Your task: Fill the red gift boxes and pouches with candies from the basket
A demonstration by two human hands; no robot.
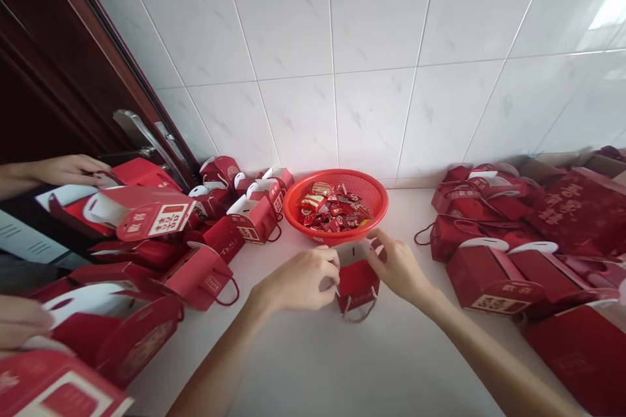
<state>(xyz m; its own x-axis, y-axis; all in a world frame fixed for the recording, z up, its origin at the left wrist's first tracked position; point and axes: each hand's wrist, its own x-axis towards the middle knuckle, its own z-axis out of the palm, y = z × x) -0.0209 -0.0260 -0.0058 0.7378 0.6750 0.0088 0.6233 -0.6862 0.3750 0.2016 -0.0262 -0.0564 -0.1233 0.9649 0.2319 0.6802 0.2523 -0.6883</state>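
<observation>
A small red paper gift box (358, 281) with a rope handle stands on the white table in front of me, its top flaps up and its pale inside showing. My left hand (307, 277) is closed at the box's left edge, its fingertips partly hidden. On the other side, my right hand (395, 265) pinches the upper right edge of the same box. Just behind the box is a red plastic basket (385, 206) holding many wrapped candies (337, 210).
At left, red gift boxes (200, 273) crowd the table, with another person's hands (73, 169) among them. More boxes (493, 273) are heaped at right, beside a red printed bag (572, 212). A tiled wall (372, 111) rises behind; a dark door (44, 65) stands at left.
</observation>
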